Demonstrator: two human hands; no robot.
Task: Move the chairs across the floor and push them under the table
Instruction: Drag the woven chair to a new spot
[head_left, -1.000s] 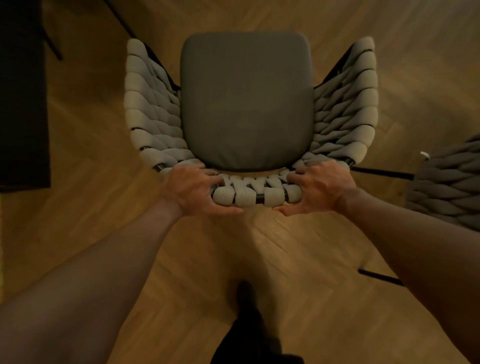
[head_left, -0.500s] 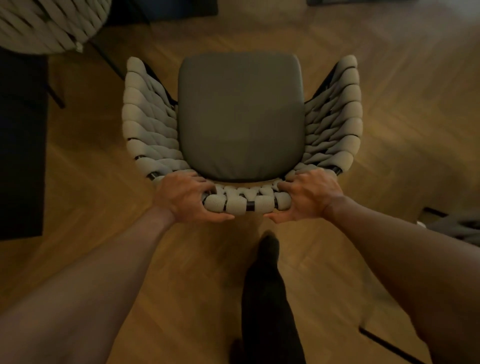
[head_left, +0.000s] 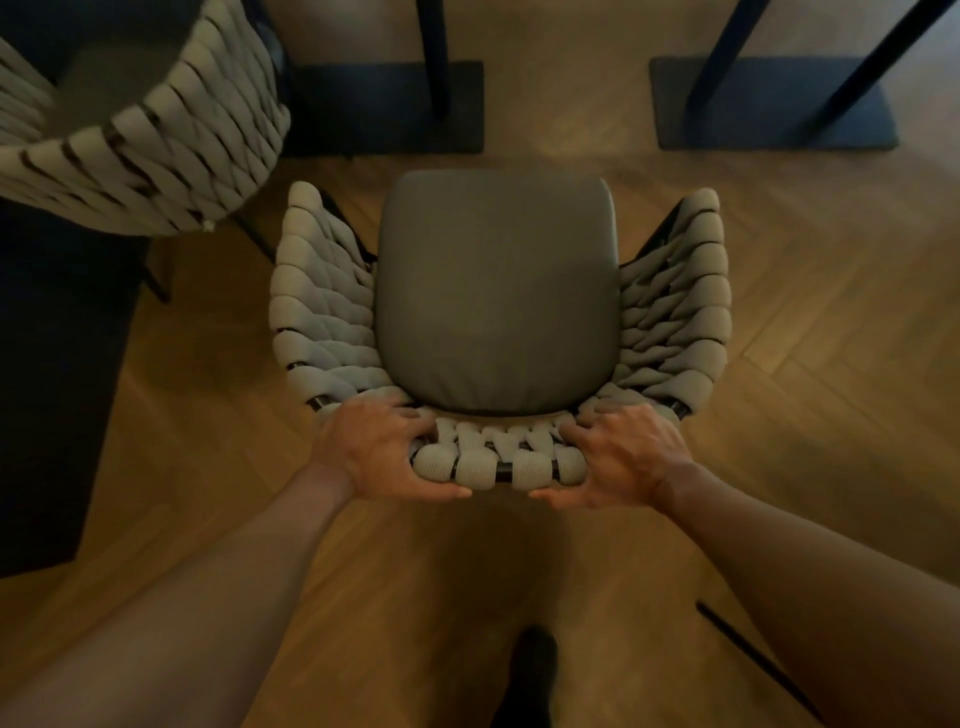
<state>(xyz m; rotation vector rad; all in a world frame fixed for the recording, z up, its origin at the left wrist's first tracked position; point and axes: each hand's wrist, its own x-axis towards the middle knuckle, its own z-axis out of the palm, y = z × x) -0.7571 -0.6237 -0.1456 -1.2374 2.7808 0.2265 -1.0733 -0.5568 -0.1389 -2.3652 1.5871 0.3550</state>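
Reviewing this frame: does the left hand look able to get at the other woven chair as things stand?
Probably, but not yet: the left hand grips the held chair's backrest; the other chair stands close by, nothing between.

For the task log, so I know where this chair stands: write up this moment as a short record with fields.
woven chair: upright on the floor, seat front pointing at the table bases, just short of them
left hand: grips the backrest top, left part
right hand: grips the backrest top, right part
base plates: two, dark, ahead of the chair
second chair: ahead on the left
floor: wood parquet
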